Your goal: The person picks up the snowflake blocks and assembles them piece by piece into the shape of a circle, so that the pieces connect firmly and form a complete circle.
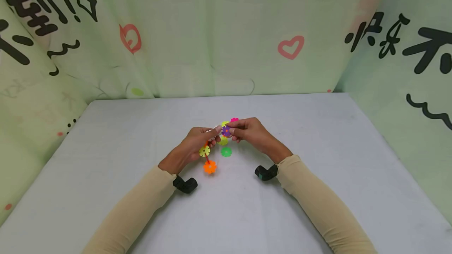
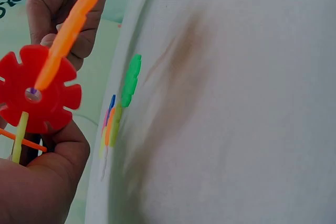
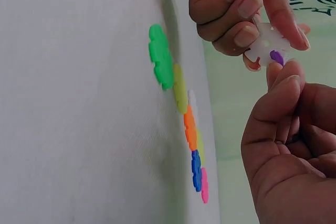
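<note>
Gripping one cluster of joined discs (image 2: 60, 103) in the left hand (image 1: 193, 141) above the table (image 1: 318, 132), pinching one purple disc (image 3: 276, 56) in the right hand (image 1: 252, 132). Working beside seven loose discs (image 1: 226, 152): two yellow (image 3: 180, 88), one each green (image 3: 160, 57), orange (image 3: 190, 129), blue (image 3: 196, 171), pink (image 3: 205, 186), white (image 3: 192, 98). Leaving room toward both side edges (image 1: 393, 158).

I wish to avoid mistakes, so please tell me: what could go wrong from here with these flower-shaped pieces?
The purple piece, pinched in the fingertips of the right hand at the white piece, might slip or seat crookedly. Pushing could also loosen the orange piece, which sticks out from the red piece beside the left hand.
</note>
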A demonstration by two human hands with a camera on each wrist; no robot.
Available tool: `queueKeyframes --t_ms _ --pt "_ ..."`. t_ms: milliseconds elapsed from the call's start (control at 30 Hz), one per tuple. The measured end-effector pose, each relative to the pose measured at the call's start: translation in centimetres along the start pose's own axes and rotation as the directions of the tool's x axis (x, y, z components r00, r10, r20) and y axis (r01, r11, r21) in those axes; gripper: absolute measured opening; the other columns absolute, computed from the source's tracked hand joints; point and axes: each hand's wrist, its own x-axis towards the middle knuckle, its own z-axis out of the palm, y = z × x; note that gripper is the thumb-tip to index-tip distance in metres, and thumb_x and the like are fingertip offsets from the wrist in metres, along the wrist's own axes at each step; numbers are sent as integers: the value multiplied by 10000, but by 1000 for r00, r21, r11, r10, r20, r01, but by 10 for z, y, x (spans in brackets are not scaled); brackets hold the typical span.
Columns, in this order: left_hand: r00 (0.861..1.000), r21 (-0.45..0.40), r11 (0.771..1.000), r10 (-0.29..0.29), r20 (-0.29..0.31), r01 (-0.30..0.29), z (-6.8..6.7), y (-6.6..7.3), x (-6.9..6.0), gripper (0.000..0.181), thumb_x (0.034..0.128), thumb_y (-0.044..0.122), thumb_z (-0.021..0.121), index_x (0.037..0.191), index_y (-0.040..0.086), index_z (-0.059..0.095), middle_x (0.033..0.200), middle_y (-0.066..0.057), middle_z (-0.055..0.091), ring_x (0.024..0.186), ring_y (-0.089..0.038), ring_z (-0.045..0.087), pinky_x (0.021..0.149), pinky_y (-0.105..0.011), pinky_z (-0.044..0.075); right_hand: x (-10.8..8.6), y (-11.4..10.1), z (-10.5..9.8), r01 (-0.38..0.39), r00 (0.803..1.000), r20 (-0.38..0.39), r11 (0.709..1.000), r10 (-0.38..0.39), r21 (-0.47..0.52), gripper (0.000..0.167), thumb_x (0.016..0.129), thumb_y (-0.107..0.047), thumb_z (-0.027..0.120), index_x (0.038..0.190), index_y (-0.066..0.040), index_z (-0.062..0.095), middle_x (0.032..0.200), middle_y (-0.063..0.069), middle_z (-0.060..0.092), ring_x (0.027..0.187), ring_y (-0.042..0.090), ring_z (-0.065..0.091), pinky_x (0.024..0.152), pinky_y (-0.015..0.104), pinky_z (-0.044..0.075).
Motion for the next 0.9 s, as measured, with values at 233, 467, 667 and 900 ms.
queueKeyframes --t_ms 233,467,667,900 --pt "1000 51 999 12 -10 -11 2 6 -1 420 897 409 681 871 -10 673 805 -98 619 618 -113 488 532 -187 394 -1 -4 0 -3 1000 -26 1000 3 19 272 950 -31 608 1201 68 641 889 110 696 692 134 594 672 225 527" --pt "1000 50 999 -9 -17 10 4 -1 2 384 917 373 671 864 -7 655 755 -54 605 606 -108 478 522 -185 382 -6 -5 5 56 997 -39 994 -59 -89 247 943 -14 598 1161 86 656 838 90 680 671 134 590 664 247 532" --pt "1000 48 999 -9 -20 10 5 1 0 395 921 379 665 847 -9 661 757 -57 602 604 -113 477 515 -189 381 -6 -3 7 51 998 -27 994 -54 -92 259 953 -34 592 1180 75 650 869 99 679 701 148 594 698 263 541" --pt "1000 77 997 -3 4 3 6 6 0 411 925 382 665 920 -28 680 820 -88 623 616 -120 481 508 -191 373 -6 -5 -2 28 1000 1 996 -29 -80 265 957 -85 604 1192 26 658 914 112 697 723 177 616 750 306 555"
